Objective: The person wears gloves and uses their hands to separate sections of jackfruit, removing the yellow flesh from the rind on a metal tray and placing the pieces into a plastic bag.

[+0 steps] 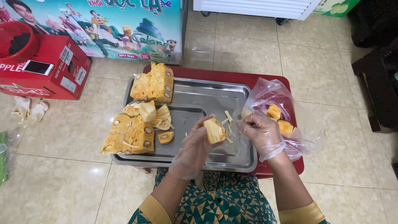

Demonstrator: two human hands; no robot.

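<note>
Both my hands wear clear plastic gloves. My left hand [195,147] grips a yellow jackfruit pod [214,130] over the steel tray [207,93]. My right hand [262,133] pinches pale fibre strands [229,120] at the pod's right side. Large cut jackfruit chunks lie on the tray: one at the back left [154,84] and one at the front left [129,136], with loose pods and rags [151,113] between them. A clear plastic bag [277,108] with peeled yellow pods lies to the right, behind my right hand.
The tray rests on a low red table [286,166] over a tiled floor. A red cardboard box [54,72] with a phone [38,67] on it stands at the left, beside a colourful freezer cabinet [124,29]. Dark furniture [379,83] is at the right.
</note>
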